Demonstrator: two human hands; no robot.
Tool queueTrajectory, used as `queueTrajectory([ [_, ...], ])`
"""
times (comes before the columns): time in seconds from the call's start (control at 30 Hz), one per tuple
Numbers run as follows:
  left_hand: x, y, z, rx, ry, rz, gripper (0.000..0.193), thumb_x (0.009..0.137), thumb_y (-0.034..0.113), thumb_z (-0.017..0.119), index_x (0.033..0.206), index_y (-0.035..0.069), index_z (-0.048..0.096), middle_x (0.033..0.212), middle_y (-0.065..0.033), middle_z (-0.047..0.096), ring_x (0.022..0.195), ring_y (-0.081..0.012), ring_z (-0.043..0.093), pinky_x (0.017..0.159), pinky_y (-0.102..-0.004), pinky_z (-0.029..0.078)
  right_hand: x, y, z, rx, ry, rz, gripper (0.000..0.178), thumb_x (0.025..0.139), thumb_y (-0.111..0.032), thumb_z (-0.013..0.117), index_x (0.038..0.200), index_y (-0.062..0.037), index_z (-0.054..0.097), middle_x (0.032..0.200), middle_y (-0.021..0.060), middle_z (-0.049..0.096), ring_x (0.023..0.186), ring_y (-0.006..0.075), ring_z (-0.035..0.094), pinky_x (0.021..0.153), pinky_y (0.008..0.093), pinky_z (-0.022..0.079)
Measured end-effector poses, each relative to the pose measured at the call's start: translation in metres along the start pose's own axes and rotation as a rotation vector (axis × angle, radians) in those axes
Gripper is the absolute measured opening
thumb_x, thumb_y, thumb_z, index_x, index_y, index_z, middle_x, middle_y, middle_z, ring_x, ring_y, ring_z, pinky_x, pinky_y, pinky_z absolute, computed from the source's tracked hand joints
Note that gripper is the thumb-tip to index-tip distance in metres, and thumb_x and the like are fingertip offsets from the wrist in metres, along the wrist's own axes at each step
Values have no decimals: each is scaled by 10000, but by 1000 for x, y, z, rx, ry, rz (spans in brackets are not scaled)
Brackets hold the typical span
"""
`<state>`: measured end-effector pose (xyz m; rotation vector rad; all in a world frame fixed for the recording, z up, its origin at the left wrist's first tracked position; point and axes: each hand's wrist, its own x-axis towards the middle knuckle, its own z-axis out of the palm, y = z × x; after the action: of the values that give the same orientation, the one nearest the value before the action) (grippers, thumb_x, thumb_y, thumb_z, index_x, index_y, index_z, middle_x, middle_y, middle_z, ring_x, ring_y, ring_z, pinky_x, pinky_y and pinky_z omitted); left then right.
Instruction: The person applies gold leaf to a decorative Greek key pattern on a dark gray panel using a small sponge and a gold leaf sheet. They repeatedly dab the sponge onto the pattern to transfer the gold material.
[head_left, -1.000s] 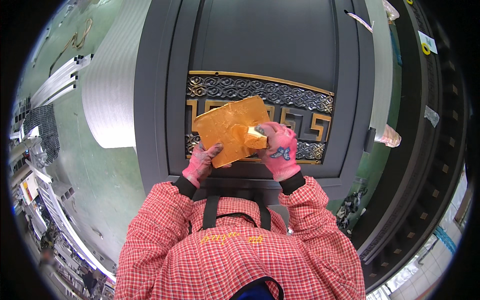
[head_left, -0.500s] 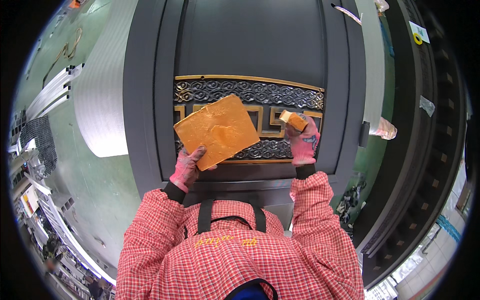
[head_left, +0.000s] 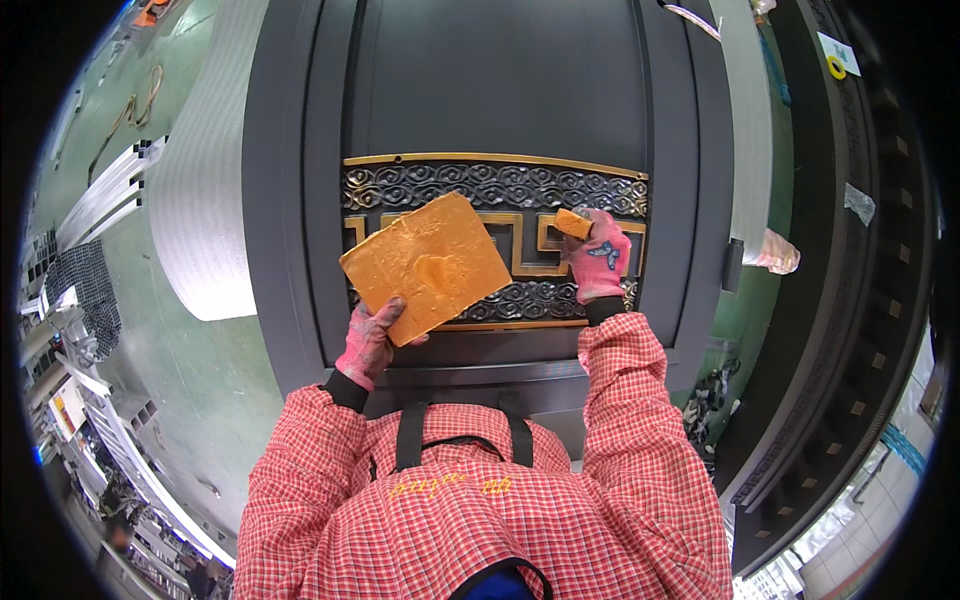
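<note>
My left hand [head_left: 368, 342], in a stained pink glove, grips the lower corner of a flat board [head_left: 440, 255] coated in gold paint, with the thumb on top. A thicker smear lies at the board's middle. In my gloved right hand [head_left: 600, 262] is a small sponge block [head_left: 573, 223] with gold paint on it. The sponge is over the right part of a raised key-pattern band [head_left: 541, 269] with gold edges; whether it touches cannot be made out. Dark scrollwork [head_left: 500, 185] runs along the band, and the board hides its left part.
The band is set in a large dark grey door panel [head_left: 500, 80]. White foam sheeting [head_left: 205, 200] hangs along its left side. Dark long frames [head_left: 800, 330] stand at the right, with a yellow tape roll [head_left: 836, 68] on them. White profiles [head_left: 105, 195] lie on the left floor.
My right hand has moved slightly up and left with the sponge, which has turned in the grip. The board has shifted a little left.
</note>
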<state>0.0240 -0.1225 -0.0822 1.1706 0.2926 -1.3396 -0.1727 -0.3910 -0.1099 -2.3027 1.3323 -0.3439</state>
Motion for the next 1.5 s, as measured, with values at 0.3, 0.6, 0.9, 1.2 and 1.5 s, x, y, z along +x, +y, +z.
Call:
queueTrajectory([
  [0.3,1,0,3,-7,-2,-9,499,863,166,637,1261,3,386,1161,-157,561,977,-311,633,599,-392,619,-2,29,-6,-52,71,128,362,662,-160,772,988,-66,645,928,123,661,860,310,636,763,369,499],
  [0.6,4,-5,0,9,-21,-1,506,860,173,639,1268,12,387,1161,-143,560,976,-296,633,592,-386,619,2,27,-24,1,96,144,340,710,-206,770,976,-40,636,886,136,660,805,285,650,709,349,510],
  [0.9,3,-5,6,28,-9,-2,497,857,180,644,1260,18,404,1152,-137,570,960,-298,640,585,-379,617,3,15,-4,-37,-1,76,345,647,-195,770,949,-86,645,889,114,653,847,309,630,737,380,497],
  [1.2,2,-7,2,22,-5,-3,459,868,176,631,1244,33,409,1145,-131,569,954,-296,642,599,-392,613,5,48,-26,74,78,165,290,756,-157,746,983,-34,615,831,70,655,737,181,645,657,287,509],
  [1.5,1,-5,7,24,-13,-9,487,871,167,623,1268,13,386,1174,-153,557,973,-308,634,595,-392,619,4,45,-29,-54,-134,131,342,675,-107,748,996,-77,633,900,133,660,860,317,634,720,367,510],
])
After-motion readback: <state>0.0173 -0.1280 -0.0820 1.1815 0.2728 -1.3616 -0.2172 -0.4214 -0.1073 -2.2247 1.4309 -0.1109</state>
